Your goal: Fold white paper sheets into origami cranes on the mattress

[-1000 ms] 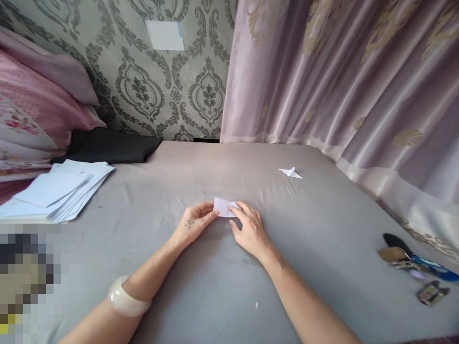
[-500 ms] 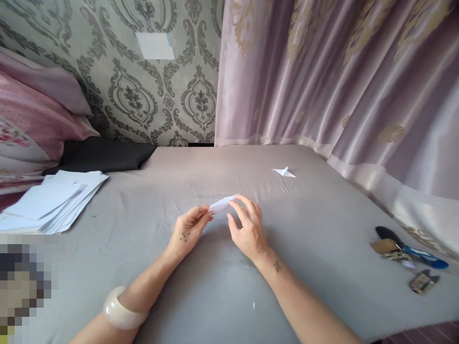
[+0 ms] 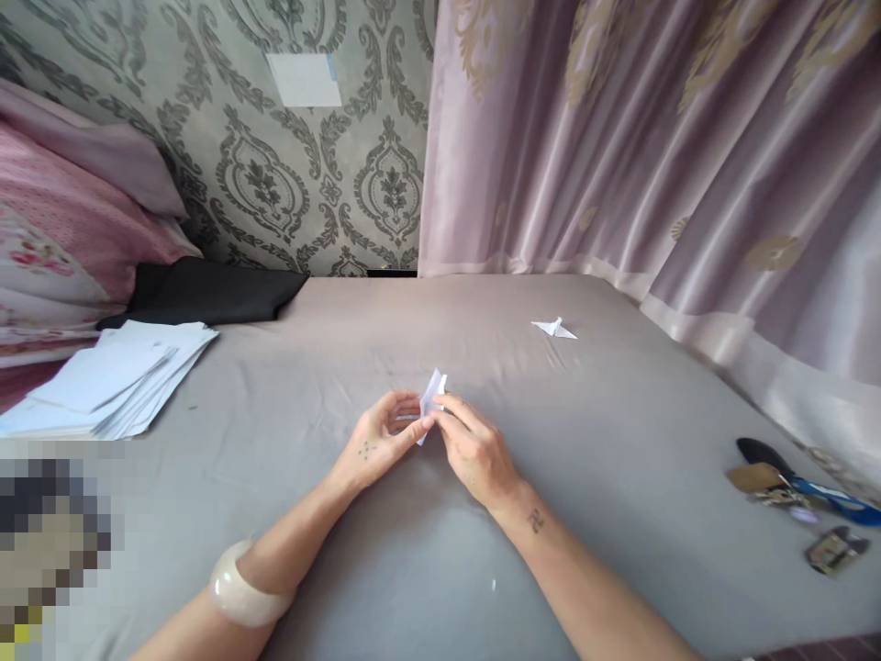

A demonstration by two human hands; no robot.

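A small folded piece of white paper (image 3: pixel 431 393) stands nearly upright between my two hands, above the grey sheet (image 3: pixel 413 551). My left hand (image 3: pixel 385 431) pinches its left side, thumb in front and fingers behind. From the other side, my right hand (image 3: pixel 478 450) grips the paper with its fingertips; the thumb is mostly hidden. Farther back to the right lies a folded white paper bird (image 3: pixel 556 328) with spread wings, apart from both hands.
A stack of white paper sheets (image 3: pixel 117 376) lies at the left beside a black cloth (image 3: pixel 213 292). Keys with a brown tag (image 3: pixel 757 477), a blue strap (image 3: pixel 836 500) and a small dark object (image 3: pixel 836 551) are at the right. Curtains (image 3: pixel 619 138) hang along the right side.
The folded paper has turned from lying slantwise to nearly upright. My right hand's fingers have closed in on it, and my hands are nearer each other. The view has shifted slightly.
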